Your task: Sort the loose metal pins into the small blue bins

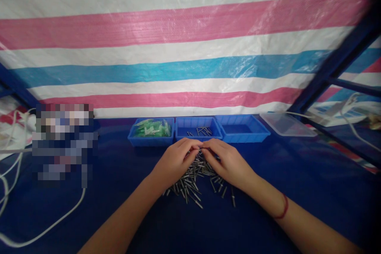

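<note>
A heap of several small metal pins (193,184) lies on the dark blue table (208,226). My left hand (175,158) and my right hand (228,160) rest on the far side of the heap, fingers curled and fingertips meeting above the pins. Both hands pinch at something small that I cannot make out. Just behind them stand three blue trays: the left tray (151,139) holds green plastic parts, the middle tray (198,137) holds a few pins, the right tray (242,137) looks bare. A red cord circles my right wrist.
A clear plastic lid or tray (287,124) lies at the back right. White cables (44,230) trail over the table's left side. A striped pink, white and blue tarp (178,47) hangs behind, with a dark blue frame (327,75) at right.
</note>
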{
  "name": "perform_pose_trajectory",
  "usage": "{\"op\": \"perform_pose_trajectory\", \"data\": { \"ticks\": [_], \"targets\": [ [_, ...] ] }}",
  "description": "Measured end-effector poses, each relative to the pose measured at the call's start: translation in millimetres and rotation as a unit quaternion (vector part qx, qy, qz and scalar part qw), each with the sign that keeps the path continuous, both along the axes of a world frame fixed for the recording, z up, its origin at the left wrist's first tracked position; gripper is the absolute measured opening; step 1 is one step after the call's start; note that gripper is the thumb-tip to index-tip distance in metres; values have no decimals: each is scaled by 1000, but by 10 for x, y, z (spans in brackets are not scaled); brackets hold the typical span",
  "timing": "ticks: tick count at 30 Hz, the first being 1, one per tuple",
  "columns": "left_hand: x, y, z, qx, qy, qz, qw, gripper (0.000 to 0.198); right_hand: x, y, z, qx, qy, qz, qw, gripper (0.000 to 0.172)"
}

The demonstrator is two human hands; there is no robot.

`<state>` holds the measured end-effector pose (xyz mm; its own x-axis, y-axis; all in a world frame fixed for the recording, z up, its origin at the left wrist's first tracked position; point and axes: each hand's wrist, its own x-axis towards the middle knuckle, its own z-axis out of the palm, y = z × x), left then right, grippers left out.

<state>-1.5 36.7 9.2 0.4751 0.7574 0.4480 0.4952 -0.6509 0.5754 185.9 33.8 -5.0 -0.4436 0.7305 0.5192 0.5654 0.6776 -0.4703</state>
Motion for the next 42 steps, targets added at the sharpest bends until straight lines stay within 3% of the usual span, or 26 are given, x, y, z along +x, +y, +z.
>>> {"op": "perform_pose_trajectory", "data": {
  "ticks": [5,10,16,26,32,38,42],
  "targets": [
    [-50,-89,-42,-46,-104,49,992,37,-67,-97,53,-27,52,11,998,16],
    [-81,-113,-38,-88,-133,71,985,16,-194,-198,58,-125,167,10,978,17],
    [-76,-126,27,-86,-139,64,985,10,-236,-230,38,-187,217,9,958,22],
    [-45,-179,35,-12,-111,34,993,5,-238,-241,70,-186,216,24,958,19],
    [-69,-202,75,22,-75,27,997,7,-226,-224,74,-178,219,-2,959,13],
    [-90,-153,47,36,-59,40,997,10,-210,-250,94,-122,227,-18,966,5],
    [-84,-153,43,8,-22,16,1000,13,-186,-262,136,-55,205,-6,977,5]
  ]
}}
